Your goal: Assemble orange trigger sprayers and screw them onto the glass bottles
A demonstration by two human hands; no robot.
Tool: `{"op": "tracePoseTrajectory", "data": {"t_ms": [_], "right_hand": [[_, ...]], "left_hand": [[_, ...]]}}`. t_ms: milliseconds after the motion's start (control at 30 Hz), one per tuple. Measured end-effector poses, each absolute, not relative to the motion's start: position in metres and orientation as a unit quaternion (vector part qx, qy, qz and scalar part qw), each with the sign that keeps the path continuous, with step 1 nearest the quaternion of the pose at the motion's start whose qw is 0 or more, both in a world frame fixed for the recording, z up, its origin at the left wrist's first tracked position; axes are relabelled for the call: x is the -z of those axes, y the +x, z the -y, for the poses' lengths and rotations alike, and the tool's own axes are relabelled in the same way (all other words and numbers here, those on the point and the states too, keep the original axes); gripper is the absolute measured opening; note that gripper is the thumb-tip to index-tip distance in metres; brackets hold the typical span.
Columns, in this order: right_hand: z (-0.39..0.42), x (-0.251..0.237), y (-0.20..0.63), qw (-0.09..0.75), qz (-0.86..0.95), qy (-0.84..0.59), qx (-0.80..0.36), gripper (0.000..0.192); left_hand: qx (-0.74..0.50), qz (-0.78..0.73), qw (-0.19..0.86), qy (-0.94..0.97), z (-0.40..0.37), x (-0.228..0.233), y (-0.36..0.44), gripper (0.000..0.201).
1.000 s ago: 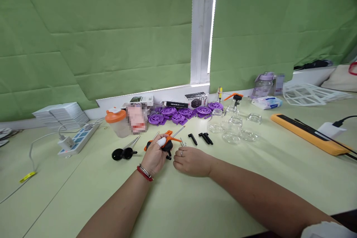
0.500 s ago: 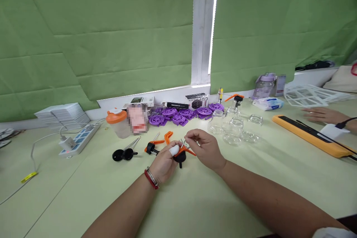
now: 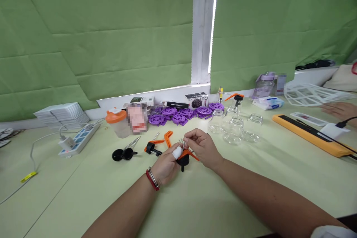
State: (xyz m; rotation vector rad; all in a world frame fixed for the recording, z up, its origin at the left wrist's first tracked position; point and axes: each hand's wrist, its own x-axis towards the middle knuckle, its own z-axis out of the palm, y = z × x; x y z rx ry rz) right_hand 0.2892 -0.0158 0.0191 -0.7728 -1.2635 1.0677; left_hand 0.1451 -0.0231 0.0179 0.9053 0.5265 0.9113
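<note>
My left hand (image 3: 165,167), with a white wrap on its thumb, is closed around a black round cap with a short spout (image 3: 183,161). An orange lever (image 3: 193,155) sticks out from the cap to the right. Close against it, my right hand (image 3: 205,148) pinches a thin metal rod (image 3: 183,145) that stands upright above the cap. Whether the rod is joined to the cap is hidden by my fingers. Left of my hands lie another black cap with an orange lever (image 3: 152,148), a loose orange lever (image 3: 168,138) and black caps with metal rods (image 3: 122,154).
Several glass jars (image 3: 233,132) stand to the right, behind my right hand. Purple round parts (image 3: 178,113) are piled at the back. A shaker cup (image 3: 119,126) and a power strip (image 3: 80,141) are at left. An orange-black power strip (image 3: 309,135) lies right, near another person's hand (image 3: 338,109).
My hands and the cap have shifted and turned slightly, and the rod now stands more upright. The other person's hand has moved right, uncovering a white flat object.
</note>
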Motion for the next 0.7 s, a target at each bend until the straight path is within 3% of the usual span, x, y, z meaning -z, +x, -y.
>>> {"op": "tracePoseTrajectory", "data": {"t_ms": [433,700], "right_hand": [[0.014,-0.01,0.287,0.603,0.572,-0.335,-0.445,0.014],[0.019,-0.012,0.29,0.542,0.727,-0.312,-0.284,0.005]], "left_hand": [[-0.429,-0.238,0.77,0.409,0.02,-0.008,0.143,0.019],[-0.434,-0.24,0.767,0.407,0.018,-0.008,0.144,0.027]]}}
